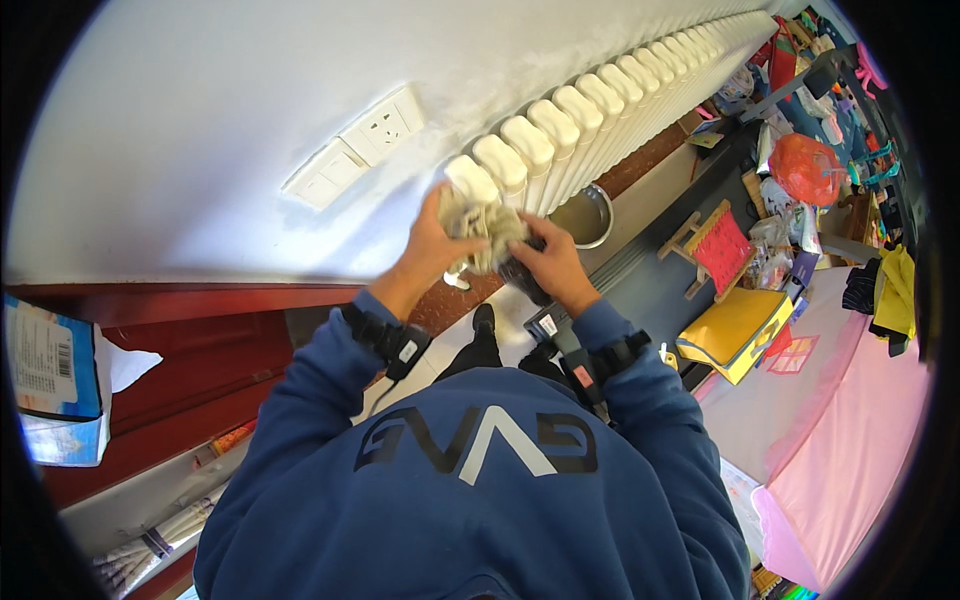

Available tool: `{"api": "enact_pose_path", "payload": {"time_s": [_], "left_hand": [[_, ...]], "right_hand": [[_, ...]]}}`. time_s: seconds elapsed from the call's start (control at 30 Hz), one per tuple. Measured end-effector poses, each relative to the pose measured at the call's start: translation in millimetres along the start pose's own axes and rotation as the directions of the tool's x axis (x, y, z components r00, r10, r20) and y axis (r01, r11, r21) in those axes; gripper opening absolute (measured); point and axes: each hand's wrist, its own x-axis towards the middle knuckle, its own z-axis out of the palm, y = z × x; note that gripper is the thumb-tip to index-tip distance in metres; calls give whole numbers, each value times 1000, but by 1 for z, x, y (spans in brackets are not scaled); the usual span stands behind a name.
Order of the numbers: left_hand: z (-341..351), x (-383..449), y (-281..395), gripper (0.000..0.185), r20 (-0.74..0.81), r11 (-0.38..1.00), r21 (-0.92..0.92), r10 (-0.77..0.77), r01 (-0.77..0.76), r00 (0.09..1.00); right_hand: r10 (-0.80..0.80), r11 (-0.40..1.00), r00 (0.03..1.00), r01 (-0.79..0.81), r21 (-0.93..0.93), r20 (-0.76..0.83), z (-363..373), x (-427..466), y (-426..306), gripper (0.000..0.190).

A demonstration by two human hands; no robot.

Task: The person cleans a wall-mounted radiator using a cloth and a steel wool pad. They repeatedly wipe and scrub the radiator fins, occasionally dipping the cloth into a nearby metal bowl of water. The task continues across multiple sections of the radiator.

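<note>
A crumpled beige cloth [484,232], slightly blurred, is bunched between both hands in front of the near end of a cream column radiator [529,142]. My left hand [427,251] grips its left side, thumb pressed across the folds. On the right side, my right hand [551,259] pinches the cloth with thumb and fingers. Some dark, crinkled material [525,281] hangs beneath my right hand; what it is I cannot tell. Past the right hand, a round metal basin [589,217] holding murky liquid stands on the floor beside the radiator, partly hidden by it.
Wall sockets and switches [358,146] sit left of the radiator. A dark red cabinet [195,375] bears a tissue pack [56,375]. On the right are a folding stool with a red seat [721,251], a yellow box [733,330], a red plastic bag [806,169] and pink fabric [832,465].
</note>
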Motion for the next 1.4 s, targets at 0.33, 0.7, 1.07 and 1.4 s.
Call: {"api": "enact_pose_path", "payload": {"time_s": [0.33, 0.7, 1.07, 1.4], "left_hand": [[2, 82, -7, 46, 220, 362, 813, 535, -456, 816], [45, 81, -47, 17, 466, 423, 556, 555, -716, 690], [24, 29, 1, 55, -96, 749, 439, 588, -496, 803], [6, 66, -15, 46, 241, 483, 682, 559, -548, 793]], "right_hand": [[-260, 522, 966, 146, -840, 7, 34, 50, 1, 51], [-259, 620, 965, 205, -757, 49, 14, -9, 48, 45], [-329, 871, 944, 304, -387, 2, -24, -11, 2, 55], [-171, 652, 983, 161, -741, 62, 11, 35, 20, 56]]}}
